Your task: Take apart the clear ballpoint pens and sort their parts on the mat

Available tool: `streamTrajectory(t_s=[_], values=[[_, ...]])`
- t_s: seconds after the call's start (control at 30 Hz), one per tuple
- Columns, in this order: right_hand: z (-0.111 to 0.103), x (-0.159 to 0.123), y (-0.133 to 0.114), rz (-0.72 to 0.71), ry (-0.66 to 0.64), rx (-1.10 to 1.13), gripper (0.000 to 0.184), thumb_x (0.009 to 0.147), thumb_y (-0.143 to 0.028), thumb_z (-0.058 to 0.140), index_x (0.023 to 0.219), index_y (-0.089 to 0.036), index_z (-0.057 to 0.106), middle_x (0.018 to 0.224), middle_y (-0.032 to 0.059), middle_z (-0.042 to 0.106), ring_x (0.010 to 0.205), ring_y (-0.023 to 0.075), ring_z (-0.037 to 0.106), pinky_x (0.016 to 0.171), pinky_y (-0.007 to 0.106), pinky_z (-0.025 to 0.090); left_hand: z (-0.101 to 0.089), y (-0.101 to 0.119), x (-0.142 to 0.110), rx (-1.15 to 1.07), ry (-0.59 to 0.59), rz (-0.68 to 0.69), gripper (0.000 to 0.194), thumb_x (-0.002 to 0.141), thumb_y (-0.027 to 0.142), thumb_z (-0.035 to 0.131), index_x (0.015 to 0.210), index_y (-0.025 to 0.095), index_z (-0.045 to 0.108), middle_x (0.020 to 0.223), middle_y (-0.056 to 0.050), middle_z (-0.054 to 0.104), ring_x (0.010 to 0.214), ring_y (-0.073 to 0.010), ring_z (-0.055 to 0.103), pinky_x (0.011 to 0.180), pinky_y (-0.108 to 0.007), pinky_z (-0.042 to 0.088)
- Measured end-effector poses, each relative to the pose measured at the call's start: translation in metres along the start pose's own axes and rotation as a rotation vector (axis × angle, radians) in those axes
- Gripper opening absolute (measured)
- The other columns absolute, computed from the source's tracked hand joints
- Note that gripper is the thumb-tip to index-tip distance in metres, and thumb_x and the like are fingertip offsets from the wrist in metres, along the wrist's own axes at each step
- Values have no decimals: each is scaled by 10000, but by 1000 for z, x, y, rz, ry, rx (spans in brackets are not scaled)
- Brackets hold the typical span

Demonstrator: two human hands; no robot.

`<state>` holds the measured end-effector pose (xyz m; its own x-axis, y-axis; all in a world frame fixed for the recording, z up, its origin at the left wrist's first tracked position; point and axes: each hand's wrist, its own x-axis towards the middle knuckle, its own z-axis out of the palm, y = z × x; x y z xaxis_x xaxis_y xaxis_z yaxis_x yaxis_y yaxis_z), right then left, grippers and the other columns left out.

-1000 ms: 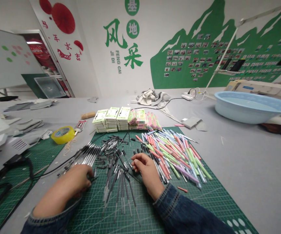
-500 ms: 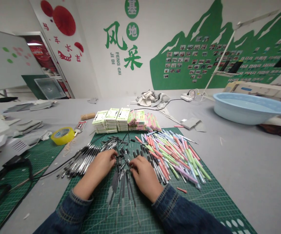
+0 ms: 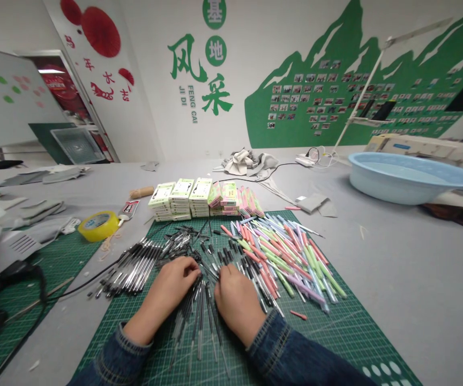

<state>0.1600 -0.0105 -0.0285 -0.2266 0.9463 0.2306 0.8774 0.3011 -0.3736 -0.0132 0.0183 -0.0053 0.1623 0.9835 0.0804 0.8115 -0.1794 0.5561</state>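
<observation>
My left hand (image 3: 178,280) is over the middle of the green cutting mat (image 3: 320,343), its fingers closed at the top end of a fan of pen refills (image 3: 200,327). Close on its right, my right hand (image 3: 237,300) has its fingers curled inward. What either hand holds is hidden under the fingers. Clear pen barrels with black ends (image 3: 135,271) lie in a row left of my left hand. Beyond it is a heap of small black pen parts (image 3: 179,241). Black-tipped clear barrels (image 3: 258,273) and a pile of pastel pens (image 3: 291,252) lie right of my right hand.
Stacked small boxes (image 3: 181,197) line the mat's far edge. Left of them are a yellow tape roll (image 3: 99,226) and a glue tube (image 3: 128,209). A blue basin (image 3: 412,179) stands at the right, and crumpled cloth (image 3: 247,162) lies behind. A black cable (image 3: 71,289) crosses the left side.
My left hand has moved from the left up and rightward to the refills' top ends, next to my right hand. My right hand has shifted slightly, its fingers now more curled.
</observation>
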Motion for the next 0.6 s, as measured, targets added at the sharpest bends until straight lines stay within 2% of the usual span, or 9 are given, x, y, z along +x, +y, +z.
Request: streamTrajectory(t_s=[0.07,0.13,0.2,0.27,0.37,0.47,0.53,0.6], values=[[0,1,0,62,40,137,60,819,-138,517,814,-159,573,814,71,607,723,180,566,631,269,386,0,2,1,-160,14,-80,191,775,342,559,772,200,686,767,-26,674,725,-183,585,679,-268,396],[-1,3,0,92,49,285,49,810,-153,547,771,-176,567,763,34,601,687,158,558,615,249,383,1,5,0,-390,-39,-150,246,765,396,579,824,190,700,717,-20,661,655,-168,566,599,-249,394],[-1,4,0,80,33,396,60,807,-162,571,751,-184,574,729,12,597,663,147,550,606,240,387,4,7,-1,-617,-120,-184,295,759,428,593,867,174,698,643,-5,614,564,-135,514,502,-221,357],[-1,5,1,38,49,444,71,840,-180,554,783,-185,596,757,16,611,699,153,558,645,249,410,7,6,0,-784,-136,-205,315,760,437,604,873,155,687,626,5,574,528,-105,475,457,-196,327],[-2,10,4,-42,144,370,160,888,-153,490,968,-191,622,940,55,633,891,189,548,790,296,424,5,-1,3,-932,-10,-260,326,743,438,638,845,131,669,663,-1,564,526,-77,463,442,-170,319],[1,17,5,-146,172,166,283,878,-99,475,1092,-218,616,1136,78,597,1065,238,465,891,360,395,0,-11,6,-1027,117,-313,342,722,449,661,813,119,656,642,10,539,501,-59,437,429,-157,305],[5,21,4,-206,148,50,282,879,-108,474,1088,-225,624,1147,72,601,1115,267,422,910,393,383,-2,-14,7,-1059,151,-320,349,710,453,673,806,118,654,633,15,532,499,-55,432,431,-155,309],[9,24,3,-240,108,-24,235,886,-130,474,1022,-214,646,1058,67,632,1105,276,423,886,391,393,-3,-16,8,-1068,160,-320,354,699,453,683,807,117,655,631,16,535,499,-53,432,431,-154,311]])
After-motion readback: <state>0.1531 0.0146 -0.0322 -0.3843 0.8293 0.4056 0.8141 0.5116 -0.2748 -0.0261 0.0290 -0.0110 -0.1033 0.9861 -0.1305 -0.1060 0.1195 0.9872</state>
